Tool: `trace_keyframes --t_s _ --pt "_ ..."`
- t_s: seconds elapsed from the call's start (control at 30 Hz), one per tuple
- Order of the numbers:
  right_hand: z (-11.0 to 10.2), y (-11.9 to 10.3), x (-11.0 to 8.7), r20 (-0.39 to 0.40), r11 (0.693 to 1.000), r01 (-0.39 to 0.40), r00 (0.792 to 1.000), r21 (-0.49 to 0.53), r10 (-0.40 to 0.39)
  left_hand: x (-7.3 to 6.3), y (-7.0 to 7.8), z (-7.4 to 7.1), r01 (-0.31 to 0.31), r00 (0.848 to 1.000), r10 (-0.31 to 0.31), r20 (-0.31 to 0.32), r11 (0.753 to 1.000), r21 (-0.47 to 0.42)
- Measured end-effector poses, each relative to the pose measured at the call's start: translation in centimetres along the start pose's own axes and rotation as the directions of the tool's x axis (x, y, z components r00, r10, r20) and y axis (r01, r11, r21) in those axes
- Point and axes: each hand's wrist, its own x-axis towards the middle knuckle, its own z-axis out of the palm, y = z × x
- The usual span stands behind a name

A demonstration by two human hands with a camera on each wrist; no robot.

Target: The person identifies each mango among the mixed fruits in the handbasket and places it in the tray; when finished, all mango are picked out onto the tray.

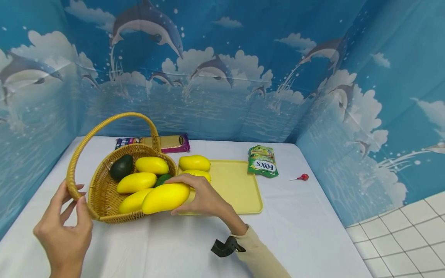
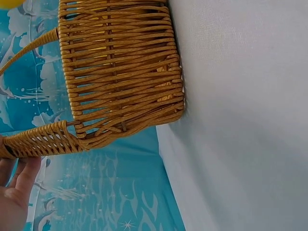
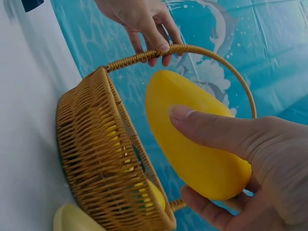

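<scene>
A yellow mango (image 1: 166, 198) is gripped by my right hand (image 1: 203, 195), which holds it over the front right rim of the wicker basket (image 1: 114, 219). The right wrist view shows the thumb laid across the mango (image 3: 192, 139) and the fingers behind it. At the left, my left hand (image 1: 67, 227) pinches the basket's handle (image 1: 74, 160) low on its near side. Inside the basket lie a dark avocado (image 1: 121, 168), several yellow mangoes (image 1: 137, 182) and a green fruit (image 1: 162, 179), partly hidden by the held mango.
A yellow tray (image 1: 240, 193) right of the basket bears more mangoes (image 1: 194, 163) at its left side. A green FOX'S bag (image 1: 262, 161) overlaps its far right corner. Farther right lies a red lollipop (image 1: 304, 177). A long packet (image 1: 174, 143) lies behind the basket, before the dolphin curtain.
</scene>
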Motion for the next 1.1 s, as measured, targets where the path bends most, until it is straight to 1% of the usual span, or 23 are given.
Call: trace_keyframes --t_s 0.23,0.37,0.47,0.63,0.83,1.0,1.1 --pt "-0.7 1.1 -2.6 -0.061 0.999 -0.034 0.998 0.006 0.034 0.1 -0.1 -0.1 -0.017 1.000 0.017 0.010 1.000 -0.011" --pt "-0.9 1.7 -3.8 -0.112 0.997 -0.083 0.990 0.000 0.083 0.1 -0.1 -0.1 -0.003 1.000 0.003 0.014 1.000 -0.007" --pt "-1.0 2.2 -4.5 -0.148 0.992 -0.119 0.982 -0.033 0.113 0.1 0.0 -0.1 0.008 1.000 -0.008 0.018 1.000 0.001" --pt "-0.8 3.1 -5.4 -0.168 0.982 -0.166 0.974 -0.086 0.150 0.1 0.1 -0.2 0.011 1.000 -0.011 0.008 1.000 -0.002" --pt "-0.2 4.4 -6.4 -0.198 0.964 -0.218 0.962 -0.151 0.186 0.1 0.0 0.1 0.002 0.999 -0.003 -0.037 1.000 -0.029" --pt "0.4 5.7 -6.9 -0.214 0.955 -0.249 0.953 -0.161 0.213 0.1 -0.1 0.3 0.003 0.998 -0.006 -0.064 0.999 -0.042" --pt "0.7 6.4 -6.9 -0.220 0.954 -0.252 0.952 -0.163 0.214 0.1 -0.1 0.3 0.004 0.998 -0.005 -0.055 0.999 -0.032"
